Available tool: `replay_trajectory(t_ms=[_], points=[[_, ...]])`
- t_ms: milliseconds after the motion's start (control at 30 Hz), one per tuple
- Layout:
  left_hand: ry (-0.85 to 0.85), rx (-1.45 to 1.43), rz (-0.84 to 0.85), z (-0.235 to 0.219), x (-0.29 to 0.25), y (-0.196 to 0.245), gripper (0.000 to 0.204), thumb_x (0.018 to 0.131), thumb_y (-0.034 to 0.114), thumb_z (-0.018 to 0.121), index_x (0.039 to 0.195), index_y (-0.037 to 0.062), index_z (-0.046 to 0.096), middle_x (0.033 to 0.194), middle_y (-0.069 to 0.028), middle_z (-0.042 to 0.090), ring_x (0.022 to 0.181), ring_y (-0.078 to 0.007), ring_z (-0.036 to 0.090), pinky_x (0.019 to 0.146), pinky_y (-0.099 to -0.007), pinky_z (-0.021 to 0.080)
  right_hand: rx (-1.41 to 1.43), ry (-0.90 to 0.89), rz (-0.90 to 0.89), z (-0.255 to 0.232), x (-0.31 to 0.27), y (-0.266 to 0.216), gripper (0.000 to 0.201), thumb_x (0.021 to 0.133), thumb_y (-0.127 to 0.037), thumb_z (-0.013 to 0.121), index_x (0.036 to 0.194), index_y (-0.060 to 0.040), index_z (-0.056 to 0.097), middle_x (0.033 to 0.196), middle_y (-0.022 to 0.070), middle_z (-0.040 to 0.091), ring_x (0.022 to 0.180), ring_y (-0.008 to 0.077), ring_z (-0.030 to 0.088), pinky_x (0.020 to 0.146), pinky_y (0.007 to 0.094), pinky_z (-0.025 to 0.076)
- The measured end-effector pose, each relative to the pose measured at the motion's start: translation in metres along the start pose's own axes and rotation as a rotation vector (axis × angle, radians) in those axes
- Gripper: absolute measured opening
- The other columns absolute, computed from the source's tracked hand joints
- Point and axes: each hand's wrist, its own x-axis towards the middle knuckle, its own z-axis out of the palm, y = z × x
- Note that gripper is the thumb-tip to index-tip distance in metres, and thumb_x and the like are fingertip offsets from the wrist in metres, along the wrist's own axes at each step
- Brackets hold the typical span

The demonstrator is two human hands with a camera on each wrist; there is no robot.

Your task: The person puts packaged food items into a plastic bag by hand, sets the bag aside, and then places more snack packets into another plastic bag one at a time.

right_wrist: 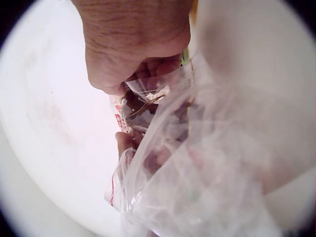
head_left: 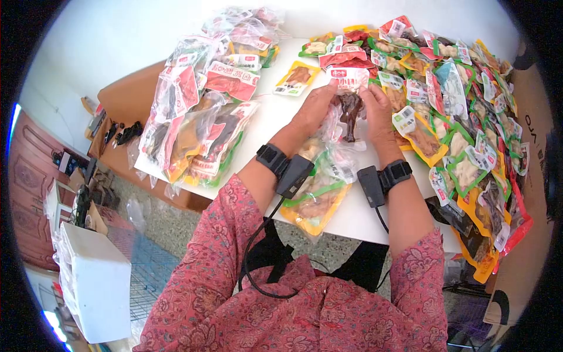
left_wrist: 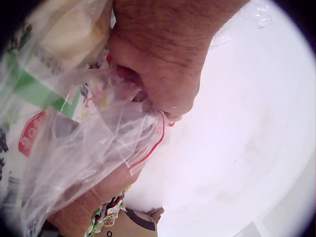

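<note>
Both hands hold a sealed snack pack [head_left: 350, 117] of dark brown meat, with a red and white label at its top. My left hand [head_left: 316, 108] grips its left side and my right hand [head_left: 378, 111] its right side. Around the pack hangs a clear plastic zip bag [left_wrist: 89, 153], whose red-lined mouth shows beside the left hand [left_wrist: 163, 59]. In the right wrist view, the dark pack [right_wrist: 138, 111] is between the right hand [right_wrist: 140, 44] and the left fingertips [right_wrist: 124, 142]. Green-edged and yellow-edged packs [head_left: 316, 208] lie below, under clear plastic.
Filled clear bags [head_left: 199, 111] of snack packs cover the white table's [head_left: 275, 117] left side. A large pile of loose packs [head_left: 457, 111] spreads over the right, beside a cardboard box [head_left: 531, 188]. One yellow-edged pack [head_left: 297, 78] lies alone beyond the hands.
</note>
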Motion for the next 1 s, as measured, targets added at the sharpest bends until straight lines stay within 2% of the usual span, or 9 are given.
replay_trajectory(t_ms=[67, 333, 467, 533, 567, 633, 833, 933, 1000], points=[[-0.059, -0.192, -0.011, 0.002, 0.000, 0.000, 0.045, 0.088, 0.042, 0.040, 0.084, 0.0011, 0.058, 0.071, -0.0016, 0.052, 0.059, -0.0082, 0.043, 0.053, -0.0210, 0.036, 0.024, 0.008, 0.008, 0.002, -0.002, -0.005, 0.017, 0.082, -0.020, 0.053, 0.074, -0.0062, 0.055, 0.065, -0.0059, 0.046, 0.057, 0.0028, 0.038, 0.049, 0.0187, 0.031], [-0.096, -0.117, -0.091, 0.006, -0.014, 0.017, 0.025, 0.085, 0.025, 0.049, 0.093, 0.0026, 0.058, 0.078, -0.0010, 0.058, 0.068, -0.0067, 0.051, 0.059, -0.0223, 0.042, 0.040, 0.014, 0.062, -0.001, 0.002, 0.005, 0.015, 0.082, -0.017, 0.052, 0.076, -0.0045, 0.055, 0.066, -0.0039, 0.048, 0.061, 0.0038, 0.042, 0.055, 0.0197, 0.035], [-0.120, -0.092, -0.004, 0.006, -0.012, 0.015, 0.020, 0.080, 0.017, 0.050, 0.092, 0.0025, 0.057, 0.078, -0.0014, 0.058, 0.066, -0.0066, 0.052, 0.057, -0.0215, 0.043, -0.068, -0.012, -0.114, -0.005, 0.005, 0.010, 0.019, 0.081, -0.017, 0.051, 0.070, -0.0018, 0.050, 0.063, -0.0027, 0.044, 0.061, 0.0067, 0.040, 0.054, 0.0239, 0.036], [-0.069, 0.003, -0.072, 0.004, -0.012, 0.018, 0.021, 0.078, 0.014, 0.049, 0.093, 0.0025, 0.057, 0.080, -0.0021, 0.058, 0.064, -0.0067, 0.052, 0.056, -0.0208, 0.042, -0.098, 0.016, -0.185, -0.005, 0.010, 0.017, 0.018, 0.080, -0.016, 0.052, 0.068, -0.0027, 0.049, 0.061, -0.0034, 0.042, 0.060, 0.0058, 0.039, 0.053, 0.0234, 0.035], [-0.111, -0.112, -0.062, 0.006, -0.013, 0.018, 0.021, 0.079, 0.014, 0.048, 0.094, 0.0022, 0.057, 0.080, -0.0024, 0.058, 0.065, -0.0070, 0.053, 0.056, -0.0209, 0.043, -0.120, 0.020, -0.189, -0.004, 0.010, 0.018, 0.018, 0.080, -0.016, 0.052, 0.068, -0.0027, 0.049, 0.061, -0.0034, 0.042, 0.060, 0.0058, 0.039, 0.053, 0.0234, 0.035], [-0.104, -0.177, -0.073, 0.008, -0.013, 0.016, 0.021, 0.079, 0.013, 0.048, 0.095, 0.0022, 0.057, 0.079, -0.0022, 0.058, 0.065, -0.0072, 0.053, 0.056, -0.0211, 0.044, 0.068, 0.013, -0.056, -0.001, 0.007, 0.015, 0.018, 0.080, -0.016, 0.053, 0.068, -0.0032, 0.049, 0.060, -0.0039, 0.043, 0.058, 0.0047, 0.039, 0.052, 0.0226, 0.036], [-0.096, -0.120, -0.137, 0.003, -0.012, 0.017, 0.024, 0.077, 0.009, 0.046, 0.098, 0.0021, 0.055, 0.080, -0.0019, 0.059, 0.064, -0.0076, 0.055, 0.057, -0.0215, 0.045, 0.043, 0.024, 0.026, 0.000, 0.003, 0.005, 0.016, 0.080, -0.016, 0.053, 0.071, -0.0027, 0.053, 0.062, -0.0034, 0.049, 0.058, 0.0045, 0.043, 0.053, 0.0217, 0.037], [-0.115, -0.083, -0.125, 0.004, -0.011, 0.017, 0.027, 0.076, 0.007, 0.046, 0.100, 0.0015, 0.055, 0.083, -0.0021, 0.058, 0.067, -0.0069, 0.053, 0.059, -0.0208, 0.045, 0.048, 0.027, 0.044, 0.000, 0.004, 0.006, 0.016, 0.080, -0.016, 0.052, 0.072, -0.0024, 0.054, 0.063, -0.0030, 0.050, 0.058, 0.0046, 0.044, 0.053, 0.0220, 0.038], [-0.114, -0.139, -0.022, 0.010, -0.017, 0.024, 0.029, 0.075, 0.006, 0.046, 0.102, 0.0018, 0.054, 0.084, -0.0012, 0.057, 0.069, -0.0057, 0.051, 0.061, -0.0194, 0.043, 0.042, 0.026, 0.046, 0.000, 0.004, 0.006, 0.016, 0.080, -0.016, 0.052, 0.073, -0.0024, 0.055, 0.064, -0.0027, 0.050, 0.058, 0.0046, 0.044, 0.053, 0.0221, 0.038]])
